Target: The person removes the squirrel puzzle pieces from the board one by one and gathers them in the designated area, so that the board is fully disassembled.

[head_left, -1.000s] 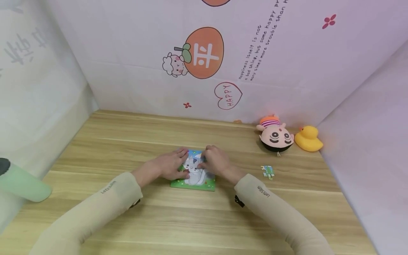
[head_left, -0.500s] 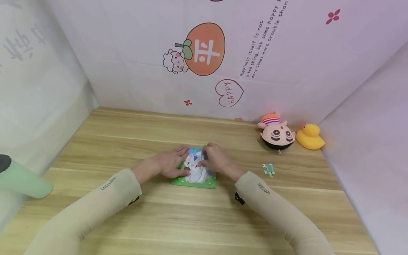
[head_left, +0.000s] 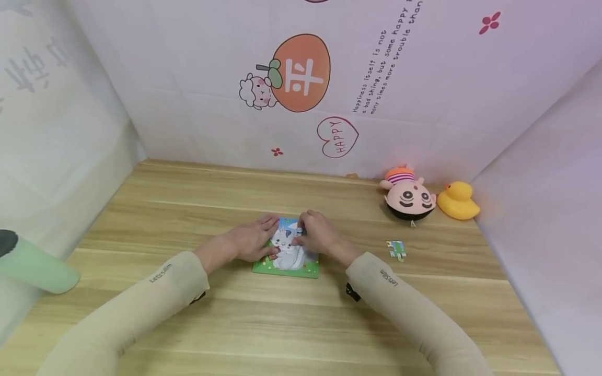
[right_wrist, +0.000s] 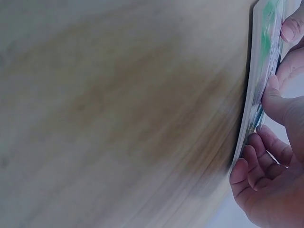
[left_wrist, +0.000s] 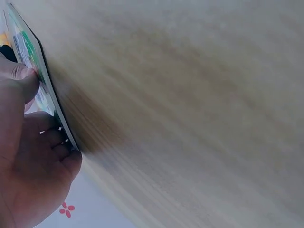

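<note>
Lettering: "Let'sSlim" on your left sleeve (head_left: 155, 287) and right sleeve (head_left: 400, 290).
Left grip (head_left: 251, 240): wide, thumb apart from fingers, resting on the left side of the cat puzzle (head_left: 288, 261).
Right grip (head_left: 322, 234): fingers bent at the upper right, thumb on the puzzle; you cannot tell whether they pinch anything.
Cat puzzle: flat on the counter (head_left: 282, 324) between your grips, cat's head away from you, grass edge nearest; long axis unclear.
Loose piece (head_left: 395, 249): to its right, one tab toward you.
Wall (head_left: 197, 125): "HAPPY" inside a heart (head_left: 337, 137); "Happiness itself is not a bad thing".
</note>
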{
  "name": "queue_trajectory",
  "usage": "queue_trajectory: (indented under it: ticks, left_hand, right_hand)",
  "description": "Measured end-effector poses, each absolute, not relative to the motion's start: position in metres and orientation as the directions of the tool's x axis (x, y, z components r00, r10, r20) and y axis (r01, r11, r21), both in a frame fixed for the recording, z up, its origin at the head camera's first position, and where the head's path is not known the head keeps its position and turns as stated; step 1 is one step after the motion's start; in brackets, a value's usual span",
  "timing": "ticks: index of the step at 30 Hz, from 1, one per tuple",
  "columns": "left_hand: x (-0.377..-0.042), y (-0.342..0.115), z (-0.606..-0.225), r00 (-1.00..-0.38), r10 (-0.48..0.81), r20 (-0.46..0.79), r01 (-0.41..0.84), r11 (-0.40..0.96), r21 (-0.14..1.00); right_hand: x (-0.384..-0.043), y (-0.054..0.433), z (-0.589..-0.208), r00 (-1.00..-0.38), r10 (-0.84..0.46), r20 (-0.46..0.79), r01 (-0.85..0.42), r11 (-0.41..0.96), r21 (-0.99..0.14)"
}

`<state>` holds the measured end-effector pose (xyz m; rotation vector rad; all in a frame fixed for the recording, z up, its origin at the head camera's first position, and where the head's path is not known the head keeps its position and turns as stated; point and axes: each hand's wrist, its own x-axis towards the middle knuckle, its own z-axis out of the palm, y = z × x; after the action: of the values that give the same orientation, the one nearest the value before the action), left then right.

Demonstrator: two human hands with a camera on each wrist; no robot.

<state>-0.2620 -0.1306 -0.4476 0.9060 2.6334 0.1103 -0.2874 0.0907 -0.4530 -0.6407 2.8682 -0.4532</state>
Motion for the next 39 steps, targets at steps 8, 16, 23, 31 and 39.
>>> queue_trajectory:
  ticks: [8,16,23,31,39]
  left_hand:
    - [-0.2624,-0.1306,-0.4509,-0.735,0.611,-0.293,0.585,0.79,0.182]
    - [-0.2647,-0.1307,-0.4498,-0.741,0.62,-0.259,0.597,0.784,0.168]
    - [-0.2641,-0.131,-0.4513,-0.749,0.624,-0.222,0.593,0.781,0.196]
    - [-0.2638,-0.1317,-0.453,-0.764,0.611,-0.207,0.569,0.79,0.23]
    - [-0.2643,-0.1319,-0.4554,-0.757,0.62,-0.206,0.586,0.784,0.204]
  right_hand:
    - [-0.2869,0.0906,-0.4541,-0.895,-0.429,-0.122,-0.367,0.864,-0.345]
    - [-0.2894,0.0895,-0.4522,-0.9,-0.418,-0.125,-0.35,0.863,-0.364]
    - [-0.2899,0.0897,-0.4515,-0.895,-0.427,-0.13,-0.359,0.861,-0.36]
    - [-0.2894,0.0897,-0.4515,-0.895,-0.425,-0.135,-0.35,0.857,-0.378]
    - [-0.2906,0.0899,-0.4527,-0.893,-0.428,-0.138,-0.349,0.853,-0.388]
